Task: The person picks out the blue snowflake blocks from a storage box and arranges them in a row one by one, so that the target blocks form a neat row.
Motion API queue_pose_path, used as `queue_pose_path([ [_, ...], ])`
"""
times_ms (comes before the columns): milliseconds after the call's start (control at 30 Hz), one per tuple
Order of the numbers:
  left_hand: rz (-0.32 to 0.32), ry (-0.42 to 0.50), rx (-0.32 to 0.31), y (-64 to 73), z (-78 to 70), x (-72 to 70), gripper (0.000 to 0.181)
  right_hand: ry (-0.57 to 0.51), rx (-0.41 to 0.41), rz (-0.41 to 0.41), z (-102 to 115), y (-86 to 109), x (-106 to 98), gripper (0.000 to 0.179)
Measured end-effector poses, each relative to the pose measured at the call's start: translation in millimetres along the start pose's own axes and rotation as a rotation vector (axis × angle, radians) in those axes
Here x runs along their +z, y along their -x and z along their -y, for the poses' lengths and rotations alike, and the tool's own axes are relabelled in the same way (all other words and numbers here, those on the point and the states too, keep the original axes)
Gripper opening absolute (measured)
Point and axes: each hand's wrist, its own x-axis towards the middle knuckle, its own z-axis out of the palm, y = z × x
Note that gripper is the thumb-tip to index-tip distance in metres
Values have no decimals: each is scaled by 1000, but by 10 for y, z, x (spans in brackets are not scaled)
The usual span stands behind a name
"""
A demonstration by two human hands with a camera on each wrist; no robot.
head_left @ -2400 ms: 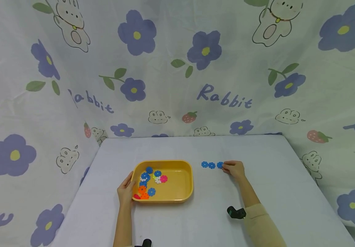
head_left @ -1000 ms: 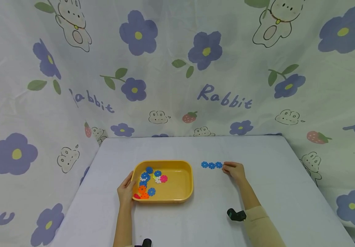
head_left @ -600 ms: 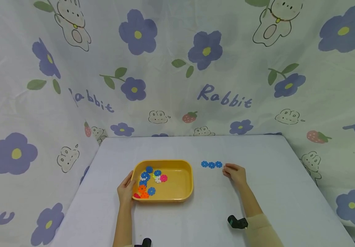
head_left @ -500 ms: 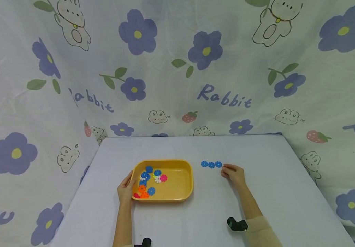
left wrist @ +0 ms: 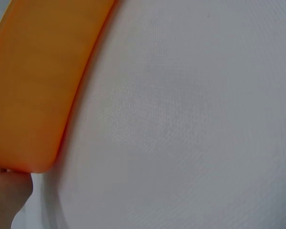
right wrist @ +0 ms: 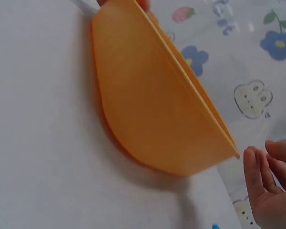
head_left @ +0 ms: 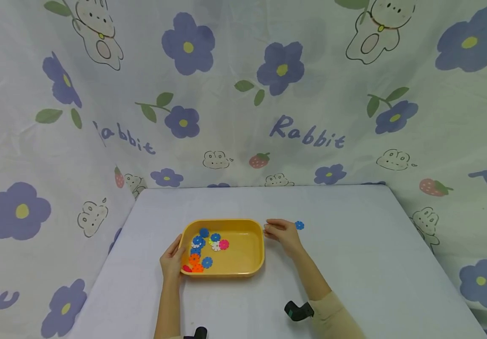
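Observation:
My left hand grips the left end of a yellow plastic tray, thumb at the rim. In the left wrist view, part of that hand shows at the lower corner of the orange-looking tray wall. My right hand hovers by the tray's upper right corner. Its fingers are loosely bent with nothing between them, as the right wrist view of the hand shows. One blue notched flower-shaped disc lies just right of it; the other two in that row are hidden behind the hand.
Inside the tray's left half lie several blue discs, orange discs, a pink disc and a white disc. A white cloth covers the table; a printed curtain stands behind.
The right hand let go of the third blue disc, now beside the other two, then moved left from the row toward the tray. The left hand and tray stayed put.

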Motion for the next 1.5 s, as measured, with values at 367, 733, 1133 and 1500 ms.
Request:
queue_pose_path([
  [367, 12, -8, 16, 2, 6, -12, 46, 178, 70, 147, -51, -184, 650, 39],
  [733, 4, -28, 12, -19, 32, 3, 45, 301, 115, 239, -226, -275, 1051, 36],
  [1133, -4, -6, 32, -18, 35, -11, 45, 324, 115, 301, -418, -318, 1521, 29],
  [1500, 16, 11, 34, -10, 49, -29, 45, 291, 186, 254, -541, -296, 1761, 30],
])
